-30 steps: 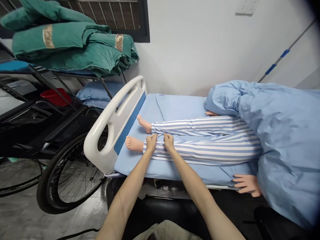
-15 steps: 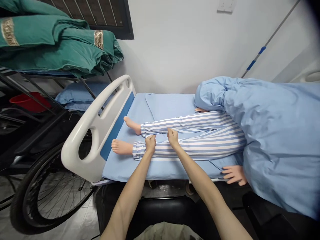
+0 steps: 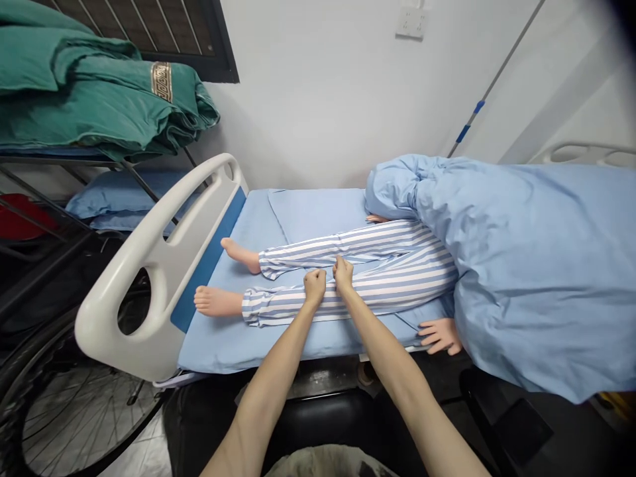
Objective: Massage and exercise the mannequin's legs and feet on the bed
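My left hand [image 3: 315, 286] is closed in a fist over the shin part of the near leg of blue-and-white striped trousers [image 3: 397, 291]. Close by on its right is my right hand [image 3: 343, 273], also a fist, above the same leg near the gap between the legs. Nothing shows in either fist; whether they press on the cloth I cannot tell. The trousers are on a lying figure, apparently a manikin, with two bare feet, the nearer foot [image 3: 217, 301] to the left. A light blue quilt [image 3: 527, 258] hides its upper body, and a manikin hand [image 3: 441, 334] sticks out beneath.
The bed's white footboard [image 3: 124, 265] rises at the left, with a wheelchair wheel [image 3: 79, 397] beside it. Green folded bedding [image 3: 114, 99] lies on a rack behind. A black seat [image 3: 322, 424] is below my arms. A pole [image 3: 497, 79] leans along the wall.
The view has turned rightward, so the bed appears farther left. Both fists have moved along the near leg away from the foot, and my left fist is now closer to my right.
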The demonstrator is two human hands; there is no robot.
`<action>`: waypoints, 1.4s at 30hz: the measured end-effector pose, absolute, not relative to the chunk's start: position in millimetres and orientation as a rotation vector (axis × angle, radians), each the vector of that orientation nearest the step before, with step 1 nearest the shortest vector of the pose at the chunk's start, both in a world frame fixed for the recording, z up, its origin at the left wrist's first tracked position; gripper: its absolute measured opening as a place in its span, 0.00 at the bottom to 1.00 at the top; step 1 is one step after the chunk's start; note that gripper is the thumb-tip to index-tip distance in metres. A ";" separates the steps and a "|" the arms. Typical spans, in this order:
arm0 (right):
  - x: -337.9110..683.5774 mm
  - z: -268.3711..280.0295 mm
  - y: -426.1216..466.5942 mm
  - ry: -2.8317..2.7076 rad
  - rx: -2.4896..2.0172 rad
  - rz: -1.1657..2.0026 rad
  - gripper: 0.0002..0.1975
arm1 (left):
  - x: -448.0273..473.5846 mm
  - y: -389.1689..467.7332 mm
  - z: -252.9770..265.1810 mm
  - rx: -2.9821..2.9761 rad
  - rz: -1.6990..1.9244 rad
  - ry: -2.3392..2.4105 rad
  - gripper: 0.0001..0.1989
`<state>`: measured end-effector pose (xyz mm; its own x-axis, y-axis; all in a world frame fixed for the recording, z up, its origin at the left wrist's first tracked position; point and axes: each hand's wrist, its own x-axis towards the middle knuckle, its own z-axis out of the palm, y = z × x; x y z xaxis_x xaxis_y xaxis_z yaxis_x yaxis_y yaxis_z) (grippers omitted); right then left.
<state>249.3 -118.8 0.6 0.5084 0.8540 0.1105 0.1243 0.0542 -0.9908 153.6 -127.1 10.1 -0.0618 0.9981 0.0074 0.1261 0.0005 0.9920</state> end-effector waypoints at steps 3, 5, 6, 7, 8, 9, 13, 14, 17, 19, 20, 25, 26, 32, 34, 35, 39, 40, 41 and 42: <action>301.1 11.9 -125.1 -1.009 -1.542 0.572 0.23 | 148.8 -129.7 0.7 1.295 1.195 1.329 0.19; 338.5 15.4 -136.6 -1.041 -1.608 0.496 0.22 | 146.5 -128.6 -3.0 1.292 1.197 1.321 0.20; 354.2 15.0 -144.4 -1.046 -1.631 0.471 0.21 | 146.0 -128.1 -4.1 1.288 1.199 1.317 0.20; 366.5 13.1 -152.8 -1.052 -1.647 0.458 0.21 | 146.0 -127.7 -4.6 1.280 1.203 1.317 0.20; 375.2 10.2 -161.0 -1.066 -1.662 0.450 0.20 | 146.8 -127.3 -4.1 1.265 1.212 1.321 0.20; 380.3 6.7 -168.4 -1.090 -1.684 0.439 0.20 | 148.5 -126.6 -2.7 1.243 1.228 1.333 0.20; 380.2 -3.7 -180.2 -1.223 -1.844 0.288 0.18 | 170.7 -118.0 14.0 1.101 1.333 1.398 0.18; 379.3 -4.5 -179.3 -1.247 -1.881 0.241 0.18 | 180.7 -115.9 19.2 1.092 1.346 1.396 0.17; 379.7 -4.1 -175.4 -1.273 -1.927 0.183 0.20 | 215.7 -119.2 27.3 1.216 1.296 1.345 0.17; 380.3 -3.9 -174.4 -1.282 -1.934 0.177 0.20 | 235.5 -130.6 23.2 1.334 1.231 1.323 0.18; 380.0 -4.2 -174.3 -1.285 -1.936 0.174 0.20 | 242.5 -137.6 18.9 1.381 1.204 1.321 0.19; 381.9 -1.8 -172.3 -1.301 -1.910 0.217 0.19 | 251.1 -157.5 -1.4 1.556 1.112 1.325 0.21; 386.6 1.0 -171.4 -1.311 -1.894 0.242 0.19 | 250.3 -157.2 -2.5 1.578 1.095 1.329 0.21; 446.1 20.7 -178.0 -1.334 -1.932 0.222 0.20 | 248.9 -153.1 -2.2 1.645 1.024 1.333 0.21; 458.2 17.6 -184.5 -1.307 -2.067 0.104 0.19 | 247.8 -153.9 -2.9 1.638 1.013 1.329 0.21; 460.1 14.2 -187.4 -1.298 -2.148 0.029 0.18 | 246.9 -153.9 -3.0 1.631 1.005 1.324 0.21; 452.6 -0.1 -193.1 -1.308 -2.343 -0.176 0.18 | 248.7 -147.0 3.2 1.584 0.937 1.242 0.20; 450.7 -1.6 -193.1 -1.310 -2.353 -0.189 0.18 | 253.1 -143.7 6.7 1.566 0.919 1.207 0.20; 449.7 -2.2 -192.9 -1.307 -2.356 -0.192 0.19 | 259.8 -140.4 10.6 1.547 0.905 1.170 0.20; 449.5 -1.9 -192.5 -1.302 -2.354 -0.191 0.19 | 268.8 -137.7 14.5 1.532 0.895 1.133 0.19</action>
<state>449.5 -192.5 -1.9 0.5471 0.7711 0.3257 0.8322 -0.4593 -0.3106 268.8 -137.7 14.5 0.2903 0.9569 0.0035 0.2254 -0.0720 0.9716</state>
